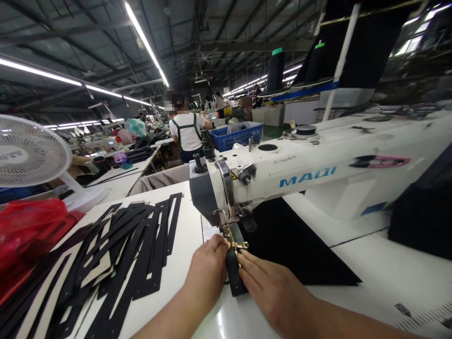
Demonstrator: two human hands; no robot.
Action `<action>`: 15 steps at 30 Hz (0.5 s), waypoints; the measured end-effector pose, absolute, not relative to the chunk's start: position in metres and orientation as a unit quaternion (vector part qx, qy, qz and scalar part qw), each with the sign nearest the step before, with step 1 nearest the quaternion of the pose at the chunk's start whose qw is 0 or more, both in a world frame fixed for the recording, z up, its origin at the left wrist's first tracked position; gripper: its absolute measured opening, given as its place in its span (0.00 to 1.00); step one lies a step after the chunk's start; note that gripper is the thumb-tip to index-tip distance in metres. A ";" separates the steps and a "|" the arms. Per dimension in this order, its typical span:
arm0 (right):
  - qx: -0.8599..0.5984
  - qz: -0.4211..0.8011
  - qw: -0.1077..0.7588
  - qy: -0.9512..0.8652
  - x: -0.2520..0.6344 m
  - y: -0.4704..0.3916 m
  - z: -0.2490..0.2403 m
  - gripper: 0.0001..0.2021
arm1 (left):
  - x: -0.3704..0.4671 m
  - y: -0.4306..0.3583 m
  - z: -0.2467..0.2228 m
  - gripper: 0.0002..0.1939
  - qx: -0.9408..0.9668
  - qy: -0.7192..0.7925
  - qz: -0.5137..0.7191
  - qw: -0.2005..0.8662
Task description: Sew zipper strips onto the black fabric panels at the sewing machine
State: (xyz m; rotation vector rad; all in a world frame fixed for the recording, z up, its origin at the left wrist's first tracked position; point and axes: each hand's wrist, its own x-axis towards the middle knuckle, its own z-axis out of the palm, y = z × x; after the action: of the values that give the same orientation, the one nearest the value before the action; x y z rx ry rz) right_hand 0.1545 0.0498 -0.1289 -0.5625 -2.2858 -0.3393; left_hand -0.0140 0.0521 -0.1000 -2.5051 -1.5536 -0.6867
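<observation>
A narrow black strip (235, 278) with a gold-toothed zipper (233, 240) along it lies under the needle area of a white sewing machine (303, 160). The zipper's gold pull (242, 245) sticks out to the right. My left hand (208, 268) is closed on the strip's left edge, its fingertips just in front of the presser foot. From the right, my right hand (275, 287) presses its closed fingers against the strip and zipper below the pull. Its thumb is hidden. A large black fabric piece (289, 245) lies flat beneath the machine arm.
Black slotted strips (141, 254) lie heaped on the left of the table. Beyond them are a red plastic bag (31, 235) and a white fan (31, 155). A blue crate (238, 136) stands behind the machine, near a seated person (187, 129).
</observation>
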 end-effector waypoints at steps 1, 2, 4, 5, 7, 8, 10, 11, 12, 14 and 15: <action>-0.222 -0.133 0.374 -0.890 0.155 0.050 -0.128 0.16 | -0.014 0.052 -0.099 0.13 -0.825 -0.514 -0.230 0.049; -0.222 -0.128 0.378 -0.889 0.155 0.050 -0.125 0.16 | -0.014 0.051 -0.098 0.13 -0.823 -0.515 -0.236 0.038; -0.222 -0.089 0.379 -0.894 0.160 0.047 -0.117 0.15 | -0.013 0.046 -0.096 0.13 -0.818 -0.519 -0.246 0.011; -0.224 -0.052 0.373 -0.899 0.163 0.046 -0.111 0.14 | -0.012 0.042 -0.095 0.14 -0.817 -0.520 -0.249 0.000; -0.244 0.029 0.344 -0.906 0.168 0.045 -0.099 0.11 | -0.009 0.033 -0.094 0.17 -0.816 -0.519 -0.254 -0.014; -0.262 0.055 0.331 -0.905 0.169 0.046 -0.094 0.10 | -0.008 0.029 -0.094 0.19 -0.816 -0.518 -0.256 -0.013; -0.306 0.056 0.316 -0.896 0.168 0.055 -0.086 0.08 | -0.006 0.023 -0.095 0.22 -0.816 -0.516 -0.260 0.003; -0.329 0.039 0.307 -0.892 0.165 0.061 -0.084 0.07 | -0.006 0.021 -0.096 0.23 -0.816 -0.516 -0.260 0.016; -0.349 0.020 0.294 -0.889 0.161 0.068 -0.083 0.06 | -0.006 0.020 -0.096 0.24 -0.817 -0.516 -0.258 0.029; -0.369 0.002 0.253 -0.895 0.152 0.082 -0.083 0.05 | -0.007 0.020 -0.096 0.25 -0.822 -0.512 -0.246 0.046; -0.367 0.005 0.234 -0.900 0.148 0.087 -0.083 0.05 | -0.007 0.021 -0.096 0.25 -0.824 -0.511 -0.239 0.050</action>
State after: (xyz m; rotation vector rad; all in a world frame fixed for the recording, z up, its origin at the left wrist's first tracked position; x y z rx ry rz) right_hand 0.1482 0.0873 -0.0835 -1.0067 -2.4716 0.0132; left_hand -0.0070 0.0206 -0.0962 -2.5094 -1.5555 -0.7277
